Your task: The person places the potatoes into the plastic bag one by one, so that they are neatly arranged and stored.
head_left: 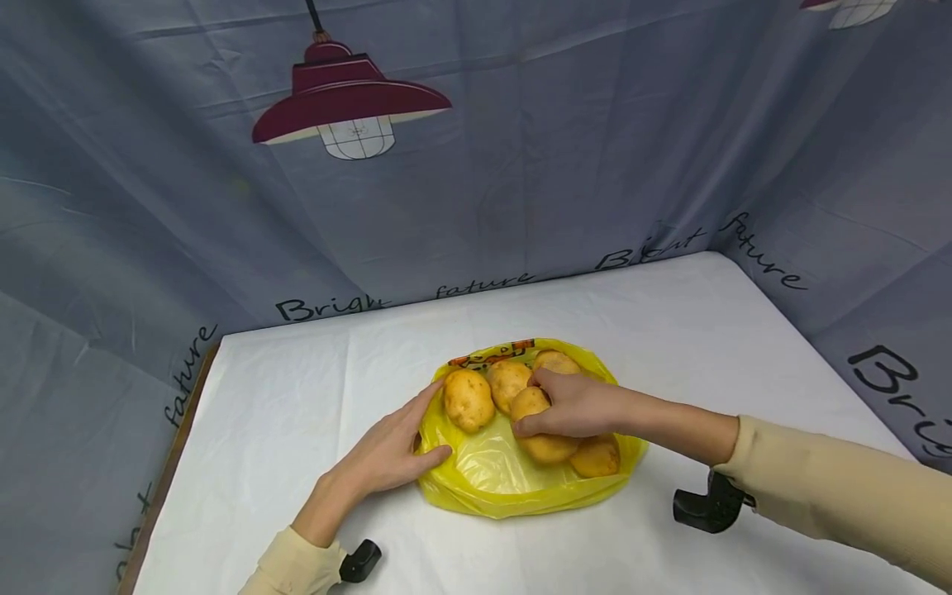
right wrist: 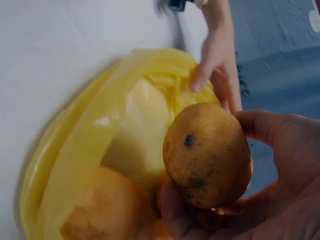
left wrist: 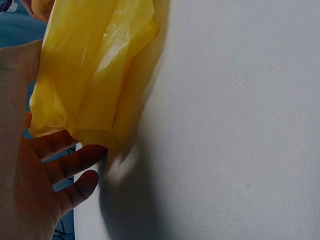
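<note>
A yellow plastic bag (head_left: 506,502) lies spread on the table with its mouth wide and several potatoes inside. My right hand (head_left: 576,405) reaches in from the right and grips a potato (head_left: 530,402) between thumb and fingers. Dark spots mark that potato's skin in the right wrist view. Other potatoes, such as the one at the left (head_left: 468,401) and one at the lower right (head_left: 597,456), sit around it. My left hand (head_left: 387,450) touches the bag's left side, thumb apart from loosely extended fingers. Its fingers lie against the outside of the bag (left wrist: 95,75) in the left wrist view.
A white cloth (head_left: 297,397) covers the table, whose brown edge (head_left: 171,463) shows at the left. Grey-blue curtains (head_left: 521,165) with printed lamps and lettering hang behind and on both sides. Black wrist mounts (head_left: 710,502) stick out below the sleeves.
</note>
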`<state>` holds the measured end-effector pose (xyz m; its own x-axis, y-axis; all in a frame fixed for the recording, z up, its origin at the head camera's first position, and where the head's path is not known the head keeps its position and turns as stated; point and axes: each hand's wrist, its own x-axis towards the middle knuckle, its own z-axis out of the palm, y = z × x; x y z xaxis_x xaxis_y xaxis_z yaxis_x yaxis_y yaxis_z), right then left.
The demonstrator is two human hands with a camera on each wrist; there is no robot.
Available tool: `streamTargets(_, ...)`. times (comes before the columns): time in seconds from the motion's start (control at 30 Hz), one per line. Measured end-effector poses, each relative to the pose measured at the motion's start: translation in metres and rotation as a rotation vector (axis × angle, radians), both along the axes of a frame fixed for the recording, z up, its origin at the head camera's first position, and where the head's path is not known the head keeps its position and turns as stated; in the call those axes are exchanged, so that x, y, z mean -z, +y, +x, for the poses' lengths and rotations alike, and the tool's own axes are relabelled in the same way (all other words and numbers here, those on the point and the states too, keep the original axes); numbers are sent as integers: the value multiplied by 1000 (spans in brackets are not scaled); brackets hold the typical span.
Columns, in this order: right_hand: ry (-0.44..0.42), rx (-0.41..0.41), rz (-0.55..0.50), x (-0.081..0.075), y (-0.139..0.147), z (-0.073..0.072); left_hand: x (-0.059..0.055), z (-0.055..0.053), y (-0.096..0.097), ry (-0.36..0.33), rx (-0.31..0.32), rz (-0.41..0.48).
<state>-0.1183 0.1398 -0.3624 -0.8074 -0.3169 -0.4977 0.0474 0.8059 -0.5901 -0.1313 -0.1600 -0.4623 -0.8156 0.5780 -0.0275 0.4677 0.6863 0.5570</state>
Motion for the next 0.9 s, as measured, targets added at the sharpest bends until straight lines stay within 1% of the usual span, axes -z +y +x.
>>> streamTargets(0.3, 16, -51, 28, 9, -17, 7, 1, -2, 0, -4, 1, 6)
streamTargets(0.47, 61, -92, 58, 16, -28, 14, 1, -1, 0, -15, -6, 3)
streamTargets(0.6, 101, -122, 79, 22, -33, 20, 2, 0, -1, -11, -3, 9)
streamTargets(0.67, 115, -130, 80, 25, -35, 22, 3, 0, -2, -7, -1, 12)
streamTargets(0.77, 148, -139, 113, 28, -37, 24, 3, 0, -2, -1, -4, 9)
streamTargets(0.9, 164, -144, 156, 33, -38, 27, 3, 0, -2, -4, -6, 4)
